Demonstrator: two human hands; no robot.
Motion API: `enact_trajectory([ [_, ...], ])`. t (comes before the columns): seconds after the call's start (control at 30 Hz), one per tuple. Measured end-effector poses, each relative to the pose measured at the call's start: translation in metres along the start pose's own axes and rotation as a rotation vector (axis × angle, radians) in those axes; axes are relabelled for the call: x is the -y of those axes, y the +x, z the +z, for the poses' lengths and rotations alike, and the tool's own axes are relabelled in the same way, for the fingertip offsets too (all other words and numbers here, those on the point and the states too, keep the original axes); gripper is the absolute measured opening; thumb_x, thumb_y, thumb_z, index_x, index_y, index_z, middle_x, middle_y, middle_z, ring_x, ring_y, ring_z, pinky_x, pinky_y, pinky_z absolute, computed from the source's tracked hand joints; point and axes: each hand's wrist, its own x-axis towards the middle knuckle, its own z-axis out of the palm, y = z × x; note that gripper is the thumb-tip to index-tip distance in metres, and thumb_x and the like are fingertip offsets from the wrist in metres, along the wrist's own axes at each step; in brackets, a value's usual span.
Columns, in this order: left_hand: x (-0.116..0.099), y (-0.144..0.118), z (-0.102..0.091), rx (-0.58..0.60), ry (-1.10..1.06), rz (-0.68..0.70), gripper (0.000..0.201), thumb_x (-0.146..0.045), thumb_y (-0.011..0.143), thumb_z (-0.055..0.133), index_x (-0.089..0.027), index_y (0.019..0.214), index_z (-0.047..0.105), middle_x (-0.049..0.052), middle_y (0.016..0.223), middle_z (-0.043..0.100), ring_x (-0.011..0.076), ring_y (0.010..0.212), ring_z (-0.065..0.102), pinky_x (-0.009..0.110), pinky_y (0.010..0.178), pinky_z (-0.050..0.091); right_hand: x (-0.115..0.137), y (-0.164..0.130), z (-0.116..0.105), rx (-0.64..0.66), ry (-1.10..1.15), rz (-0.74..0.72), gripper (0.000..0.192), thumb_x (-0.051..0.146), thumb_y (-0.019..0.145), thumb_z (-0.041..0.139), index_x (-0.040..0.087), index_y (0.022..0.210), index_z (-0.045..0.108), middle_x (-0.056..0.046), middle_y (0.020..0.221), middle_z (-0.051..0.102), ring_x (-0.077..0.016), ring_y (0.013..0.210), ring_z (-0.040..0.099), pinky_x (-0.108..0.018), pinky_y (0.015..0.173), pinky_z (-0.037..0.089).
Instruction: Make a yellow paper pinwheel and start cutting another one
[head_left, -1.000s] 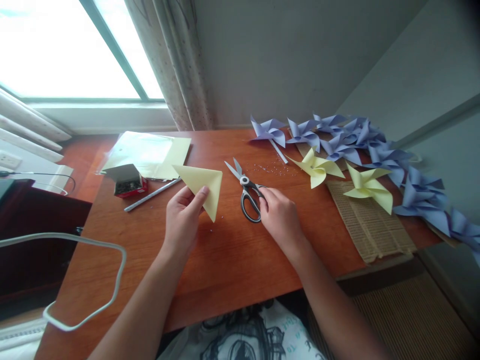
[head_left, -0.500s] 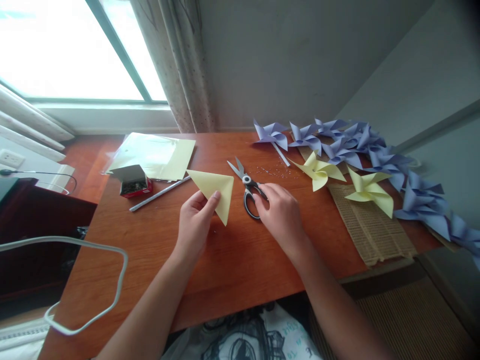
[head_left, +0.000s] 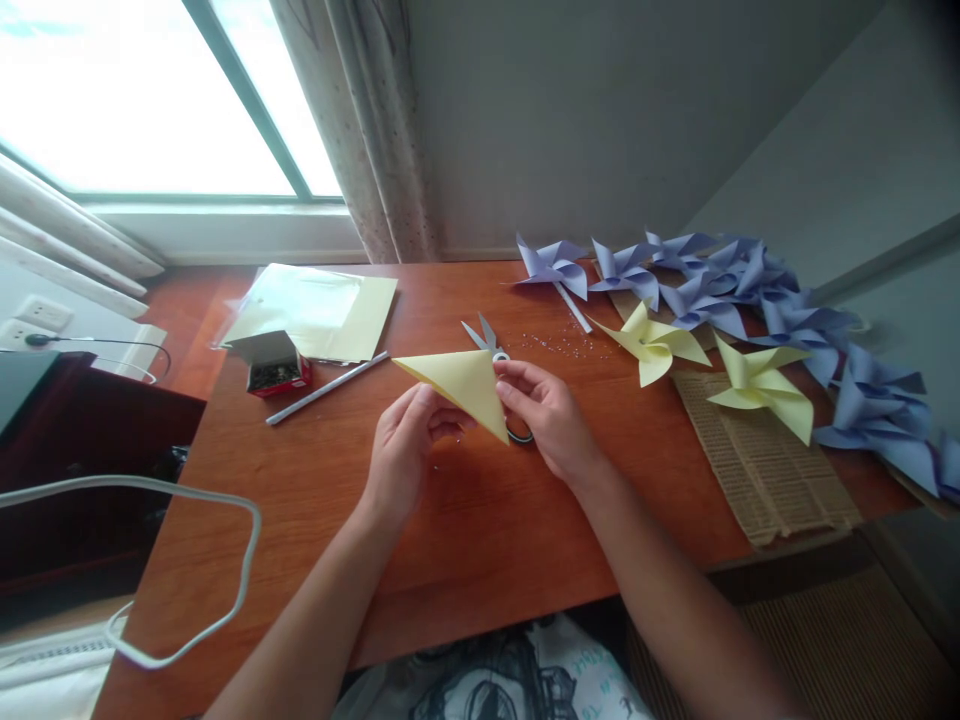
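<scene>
Both hands pinch a folded pale-yellow paper triangle point(head_left: 463, 385) above the middle of the red-brown wooden table point(head_left: 465, 520): the left hand point(head_left: 405, 455) at its near edge, the right hand point(head_left: 547, 415) at its right corner. The triangle hides most of the grey-handled steel scissors point(head_left: 491, 345). Yellow sheets point(head_left: 322, 310), a small red box point(head_left: 274, 365) and a white stick point(head_left: 326, 388) lie toward the far-left corner; blue paper pinwheels point(head_left: 697, 280) line the far-right edge. A second ago the right hand lay on the scissors, not the paper.

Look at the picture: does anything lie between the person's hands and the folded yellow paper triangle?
No. The left hand and right hand both grip the yellow paper triangle; the scissors lie behind it.
</scene>
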Motion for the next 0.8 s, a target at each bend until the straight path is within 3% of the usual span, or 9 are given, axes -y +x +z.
enact_trajectory([
  [0.17, -0.001, 0.001, -0.001, -0.032, 0.040, -0.017, 0.025, -0.041, 0.087, 0.070, -0.017, 0.091, 0.073, 0.007, 0.088, 0.075, 0.0187, 0.074, 0.069, 0.028, 0.067, 0.052, 0.005, -0.003, -0.006, 0.003, 0.049, 0.058, 0.031, 0.040, 0.079, 0.078, 0.023, 0.104, 0.073, -0.003, 0.094, 0.077, -0.0196, 0.083, 0.069, -0.029, 0.069, 0.054],
  [0.33, 0.005, 0.002, -0.002, -0.133, 0.134, 0.018, 0.021, -0.033, 0.080, 0.079, -0.018, 0.093, 0.076, 0.003, 0.084, 0.075, 0.0146, 0.070, 0.065, 0.024, 0.066, 0.050, 0.001, -0.004, -0.007, 0.076, -0.045, 0.042, 0.026, 0.039, 0.083, 0.075, 0.024, 0.105, 0.072, -0.002, 0.092, 0.074, -0.0187, 0.085, 0.068, -0.028, 0.072, 0.054],
  [0.43, 0.005, 0.003, -0.002, -0.176, 0.192, 0.040, 0.022, -0.037, 0.079, 0.080, -0.017, 0.088, 0.076, 0.003, 0.081, 0.075, 0.0135, 0.067, 0.062, 0.023, 0.062, 0.047, -0.002, -0.006, -0.008, 0.028, -0.213, -0.088, 0.032, 0.044, 0.091, 0.068, 0.025, 0.116, 0.067, -0.004, 0.101, 0.070, -0.0186, 0.089, 0.066, -0.028, 0.073, 0.054],
  [0.53, 0.002, 0.003, -0.001, -0.225, 0.268, 0.083, 0.022, -0.038, 0.079, 0.078, -0.017, 0.086, 0.076, 0.002, 0.077, 0.074, 0.0131, 0.062, 0.060, 0.023, 0.058, 0.045, 0.000, -0.011, -0.006, -0.030, -0.416, -0.314, 0.047, 0.048, 0.091, 0.068, 0.028, 0.132, 0.058, -0.009, 0.124, 0.063, -0.0212, 0.100, 0.065, -0.032, 0.077, 0.057],
  [0.7, -0.002, 0.000, 0.004, -0.285, 0.397, 0.197, 0.011, -0.026, 0.079, 0.074, -0.017, 0.074, 0.073, 0.000, 0.063, 0.068, 0.0141, 0.058, 0.061, 0.023, 0.055, 0.044, 0.002, -0.020, 0.002, 0.079, -0.721, -0.549, 0.081, 0.050, 0.083, 0.076, 0.031, 0.152, 0.038, -0.014, 0.155, 0.042, -0.0326, 0.135, 0.050, -0.044, 0.096, 0.057],
  [0.8, 0.001, -0.001, 0.005, -0.295, 0.455, 0.234, 0.011, -0.027, 0.079, 0.075, -0.018, 0.073, 0.072, 0.001, 0.066, 0.071, 0.0156, 0.059, 0.064, 0.024, 0.057, 0.047, 0.000, -0.021, 0.005, 0.082, -0.830, -0.610, 0.068, 0.036, 0.091, 0.068, 0.026, 0.151, 0.039, -0.015, 0.157, 0.043, -0.0320, 0.145, 0.042, -0.050, 0.112, 0.046],
])
